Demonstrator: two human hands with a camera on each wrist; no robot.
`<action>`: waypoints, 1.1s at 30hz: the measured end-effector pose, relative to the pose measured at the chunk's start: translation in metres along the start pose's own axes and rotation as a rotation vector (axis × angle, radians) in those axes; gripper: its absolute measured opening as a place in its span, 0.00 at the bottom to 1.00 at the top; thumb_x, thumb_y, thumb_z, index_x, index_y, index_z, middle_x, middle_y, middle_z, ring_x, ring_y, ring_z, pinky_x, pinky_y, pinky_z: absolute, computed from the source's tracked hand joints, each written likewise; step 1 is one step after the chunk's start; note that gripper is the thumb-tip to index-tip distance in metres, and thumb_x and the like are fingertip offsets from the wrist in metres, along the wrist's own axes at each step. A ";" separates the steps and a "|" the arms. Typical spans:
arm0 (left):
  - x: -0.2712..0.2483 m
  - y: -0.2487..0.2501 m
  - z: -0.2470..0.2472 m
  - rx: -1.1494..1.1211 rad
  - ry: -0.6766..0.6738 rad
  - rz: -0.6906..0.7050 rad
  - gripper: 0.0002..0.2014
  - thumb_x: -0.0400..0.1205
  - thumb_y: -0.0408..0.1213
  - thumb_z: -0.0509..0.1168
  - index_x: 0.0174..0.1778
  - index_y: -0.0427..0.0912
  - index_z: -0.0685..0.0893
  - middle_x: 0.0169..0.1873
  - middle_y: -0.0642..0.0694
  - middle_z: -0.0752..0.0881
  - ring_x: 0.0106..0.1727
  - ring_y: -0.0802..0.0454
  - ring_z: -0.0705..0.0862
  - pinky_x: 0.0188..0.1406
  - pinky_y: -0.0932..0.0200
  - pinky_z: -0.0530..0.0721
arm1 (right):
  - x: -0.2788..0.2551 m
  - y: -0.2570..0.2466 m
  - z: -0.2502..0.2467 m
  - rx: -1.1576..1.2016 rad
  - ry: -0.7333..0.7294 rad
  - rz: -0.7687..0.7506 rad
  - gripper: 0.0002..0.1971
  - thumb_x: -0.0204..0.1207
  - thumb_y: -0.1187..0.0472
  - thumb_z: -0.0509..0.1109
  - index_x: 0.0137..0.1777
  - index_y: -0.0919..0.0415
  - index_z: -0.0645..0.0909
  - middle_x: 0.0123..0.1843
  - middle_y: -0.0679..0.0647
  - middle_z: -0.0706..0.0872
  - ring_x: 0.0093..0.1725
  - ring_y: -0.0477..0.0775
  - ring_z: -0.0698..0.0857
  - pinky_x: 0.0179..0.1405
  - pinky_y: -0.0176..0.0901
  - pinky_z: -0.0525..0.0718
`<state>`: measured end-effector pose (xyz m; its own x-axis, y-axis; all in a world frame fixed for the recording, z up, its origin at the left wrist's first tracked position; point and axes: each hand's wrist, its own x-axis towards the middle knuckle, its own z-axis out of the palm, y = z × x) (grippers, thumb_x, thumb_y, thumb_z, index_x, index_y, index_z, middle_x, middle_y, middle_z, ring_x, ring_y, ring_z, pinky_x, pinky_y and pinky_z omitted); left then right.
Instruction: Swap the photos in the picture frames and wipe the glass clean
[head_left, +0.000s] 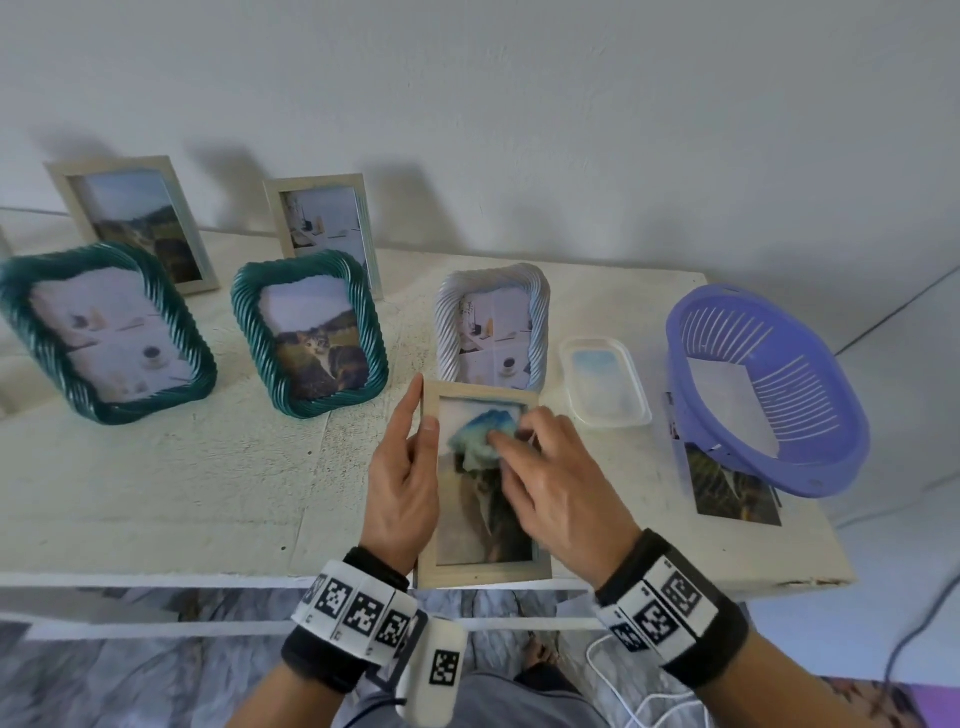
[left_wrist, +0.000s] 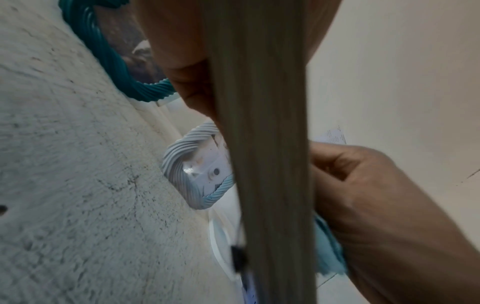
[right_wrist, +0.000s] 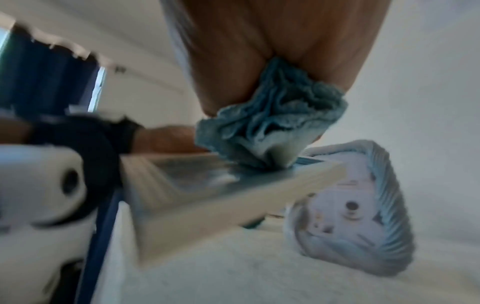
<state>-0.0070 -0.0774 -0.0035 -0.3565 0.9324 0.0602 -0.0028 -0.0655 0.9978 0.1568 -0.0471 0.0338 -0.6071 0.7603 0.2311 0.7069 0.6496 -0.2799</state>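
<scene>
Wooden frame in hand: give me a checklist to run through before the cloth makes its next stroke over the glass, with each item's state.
1. Left hand grips the wooden frame along its left edge: ok.
2. Right hand holds the blue cloth bunched in its fingers: ok.
3. Cloth touches the glass: ok, in the right wrist view.
4. Photo seated behind the glass: ok.
5. Glass free of smears: cannot tell.
6. White ribbed frame just beyond the top edge stays clear of the stroke: cannot tell.

Pale matt wooden frame (head_left: 485, 570), fluffy blue cloth (head_left: 480, 434), rough white table (head_left: 208, 467).
</scene>
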 end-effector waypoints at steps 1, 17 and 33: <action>-0.001 0.000 0.000 0.001 0.002 -0.008 0.24 0.89 0.51 0.56 0.82 0.59 0.66 0.55 0.36 0.89 0.54 0.42 0.87 0.54 0.28 0.86 | 0.004 0.002 0.000 -0.026 0.022 0.042 0.15 0.78 0.59 0.65 0.62 0.63 0.83 0.56 0.57 0.75 0.48 0.51 0.76 0.46 0.40 0.85; 0.001 0.001 -0.005 0.119 0.074 0.113 0.23 0.90 0.35 0.54 0.83 0.46 0.66 0.17 0.55 0.65 0.20 0.61 0.61 0.20 0.70 0.62 | 0.014 -0.016 -0.001 0.040 0.156 0.187 0.09 0.80 0.60 0.64 0.54 0.63 0.83 0.47 0.55 0.74 0.39 0.51 0.75 0.39 0.37 0.78; 0.000 0.007 -0.002 0.161 0.085 0.131 0.22 0.90 0.32 0.55 0.82 0.45 0.67 0.16 0.56 0.65 0.19 0.62 0.61 0.20 0.73 0.60 | 0.002 -0.026 -0.003 0.266 0.100 0.192 0.07 0.82 0.61 0.66 0.54 0.62 0.84 0.47 0.50 0.70 0.39 0.44 0.74 0.43 0.28 0.74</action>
<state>-0.0088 -0.0786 0.0037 -0.4218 0.8858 0.1937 0.1957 -0.1197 0.9733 0.1385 -0.0626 0.0438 -0.4244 0.8737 0.2376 0.6772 0.4805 -0.5573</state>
